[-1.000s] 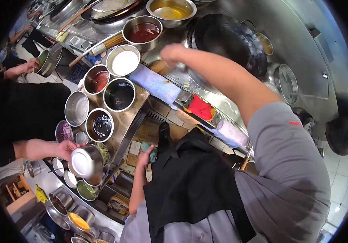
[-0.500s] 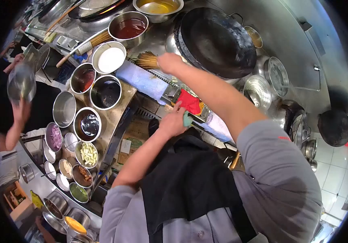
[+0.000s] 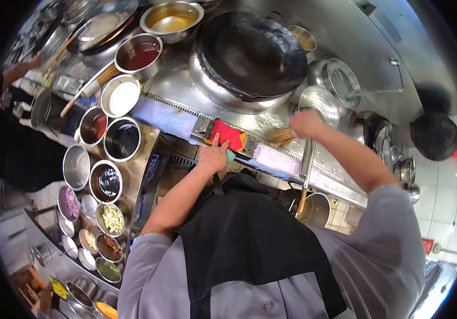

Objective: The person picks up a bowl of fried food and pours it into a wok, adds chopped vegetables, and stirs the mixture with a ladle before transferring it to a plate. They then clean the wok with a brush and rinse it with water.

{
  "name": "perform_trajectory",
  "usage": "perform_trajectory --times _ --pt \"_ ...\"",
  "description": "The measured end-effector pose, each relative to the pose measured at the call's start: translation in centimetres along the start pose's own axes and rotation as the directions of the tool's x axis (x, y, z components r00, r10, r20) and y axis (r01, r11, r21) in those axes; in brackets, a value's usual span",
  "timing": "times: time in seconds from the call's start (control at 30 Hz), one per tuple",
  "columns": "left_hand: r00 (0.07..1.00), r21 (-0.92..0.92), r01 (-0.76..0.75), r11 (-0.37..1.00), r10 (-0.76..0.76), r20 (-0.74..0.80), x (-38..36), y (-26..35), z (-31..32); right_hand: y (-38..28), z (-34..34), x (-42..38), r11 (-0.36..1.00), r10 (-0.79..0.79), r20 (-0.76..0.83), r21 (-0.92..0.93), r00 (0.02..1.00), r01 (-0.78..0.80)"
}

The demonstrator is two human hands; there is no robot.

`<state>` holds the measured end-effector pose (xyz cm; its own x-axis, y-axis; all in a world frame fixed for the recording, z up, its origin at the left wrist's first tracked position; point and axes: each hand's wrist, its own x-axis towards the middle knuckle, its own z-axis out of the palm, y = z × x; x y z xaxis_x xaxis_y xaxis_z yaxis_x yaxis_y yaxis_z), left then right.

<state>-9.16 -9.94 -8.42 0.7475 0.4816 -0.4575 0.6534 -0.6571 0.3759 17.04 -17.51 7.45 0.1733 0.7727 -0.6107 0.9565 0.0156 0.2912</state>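
My right hand (image 3: 307,124) is closed around a bamboo wok brush (image 3: 280,136). Its bristles point left, down on the steel stove top in front of the wok (image 3: 252,53). My left hand (image 3: 212,156) rests at the stove's front edge, with fingers stretched onto a bunched red cloth (image 3: 227,135). Something teal, perhaps another cloth, (image 3: 230,156) shows beside the left palm; whether the hand grips it is hidden. Just right of the brush, a perforated strainer (image 3: 319,102) lies with its long handle (image 3: 307,159) toward me.
Several steel pots of sauces and a white ingredient, including a dark sauce pot (image 3: 122,139), stand at left. Below them are bowls of chopped food, such as pale green pieces (image 3: 112,219). A second brush (image 3: 106,75) lies near the red liquid pot (image 3: 138,53). A person in black (image 3: 23,143) stands at far left.
My right hand has swept the brush rightward along the stove, from left of the wok to near the strainer. My left hand stays at the red cloth. The other person's bowl has left view.
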Motion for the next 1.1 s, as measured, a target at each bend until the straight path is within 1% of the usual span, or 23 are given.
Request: perform_trajectory --times 0.03,0.07,0.1,0.13,0.17,0.2,0.23,0.3,0.4,0.47,0.53,0.57,0.63,0.73,0.8,0.83,0.87,0.9,0.93,0.97,1.0,1.07,1.1 --pt "0.999 0.012 0.016 1.000 -0.016 0.028 0.0 0.2 -0.6 0.9 -1.0 0.3 0.983 -0.068 0.048 -0.166 0.997 0.075" --pt "0.998 0.022 0.028 0.999 -0.030 0.062 -0.2 0.5 -0.9 0.6 -1.3 1.2 0.994 -0.067 -0.060 -0.092 0.996 0.062" --pt "0.999 0.008 0.015 1.000 -0.016 0.050 -0.3 0.7 -1.3 -0.3 -2.4 1.4 0.988 -0.097 -0.077 -0.130 0.992 0.086" --pt "1.000 -0.004 0.024 1.000 -0.024 0.009 -0.1 0.6 -0.9 -2.1 -4.6 0.5 0.999 -0.041 -0.032 -0.027 0.999 0.040" --pt "0.997 -0.018 0.015 1.000 -0.016 -0.069 -0.8 1.3 -1.7 -3.0 -4.1 0.8 1.000 -0.019 -0.143 0.013 0.990 0.021" --pt "0.989 -0.033 0.007 0.999 -0.011 -0.144 -1.5 2.0 -2.7 -3.4 -3.7 0.8 0.998 -0.021 -0.107 0.050 0.994 0.026" --pt "0.990 -0.021 -0.015 1.000 0.012 -0.139 -1.6 2.5 -3.0 -3.6 -1.5 1.1 0.992 -0.011 -0.129 0.127 0.992 0.027" --pt "0.961 -0.097 -0.022 0.995 -0.006 -0.278 -1.5 2.9 -3.3 -3.4 1.4 0.4 0.978 0.007 -0.150 0.205 0.989 0.025" --pt "0.947 -0.134 -0.028 0.991 -0.017 -0.319 -0.2 2.5 -3.2 -0.7 3.9 -2.6 0.970 0.064 -0.017 0.237 0.998 -0.058" --pt "0.959 -0.066 -0.026 0.997 0.006 -0.283 0.6 2.5 -3.2 2.7 3.5 -3.7 0.994 0.026 0.168 0.099 0.985 -0.043" --pt "0.923 0.144 0.015 0.989 0.042 -0.383 1.4 3.2 -3.5 5.3 2.8 -5.8 0.956 0.009 0.090 0.290 0.996 -0.035" --pt "0.962 0.166 0.018 0.986 0.028 -0.273 1.9 3.1 -3.6 6.6 3.9 -6.9 0.949 0.026 0.093 0.310 0.995 -0.054" --pt "0.971 0.239 0.013 0.971 0.045 -0.235 1.6 4.0 -3.6 9.7 7.0 -10.5 0.725 0.188 -0.343 0.680 0.920 0.106" --pt "0.968 0.280 0.005 0.960 0.066 -0.243 -0.3 6.4 -5.3 9.9 10.4 -18.3 0.248 0.495 -0.253 0.958 0.831 0.144" --pt "0.805 0.085 -0.304 0.949 0.304 -0.509 -0.9 7.4 -5.2 8.9 14.8 -23.3 -0.092 0.625 -0.171 0.953 0.761 0.289" --pt "0.897 -0.211 -0.370 0.905 0.288 -0.337 -0.8 7.2 -4.0 8.1 18.1 -25.0 -0.250 0.668 -0.127 0.889 0.733 0.383" --pt "0.940 -0.494 -0.339 0.801 0.312 -0.139 -0.5 7.0 -2.6 7.2 20.6 -26.5 -0.413 0.641 -0.061 0.813 0.766 0.410" --pt "0.937 -0.737 -0.105 0.667 0.314 0.151 -0.6 8.1 -1.7 6.2 22.3 -26.9 -0.363 0.674 0.004 0.873 0.739 0.327" --pt "0.832 -0.841 0.204 0.501 0.365 0.419 -1.0 9.5 -0.6 5.6 23.4 -27.1 -0.318 0.704 0.064 0.919 0.708 0.232" --pt "0.744 -0.822 0.287 0.491 0.427 0.514 -0.7 9.9 2.0 5.6 23.7 -27.2 -0.455 0.673 0.192 0.869 0.714 0.195" --pt "0.645 -0.794 0.367 0.485 0.482 0.593 0.4 10.2 5.2 6.6 25.8 -27.1 -0.461 0.677 0.198 0.865 0.709 0.199" --pt "0.575 -0.820 0.261 0.510 0.600 0.556 2.0 12.0 11.4 9.7 31.2 -25.7 -0.309 0.777 0.288 0.949 0.560 -0.060" --pt "0.547 -0.802 0.275 0.530 0.599 0.584 2.7 13.3 14.1 11.1 31.4 -25.0 -0.241 0.785 0.313 0.949 0.535 -0.201"
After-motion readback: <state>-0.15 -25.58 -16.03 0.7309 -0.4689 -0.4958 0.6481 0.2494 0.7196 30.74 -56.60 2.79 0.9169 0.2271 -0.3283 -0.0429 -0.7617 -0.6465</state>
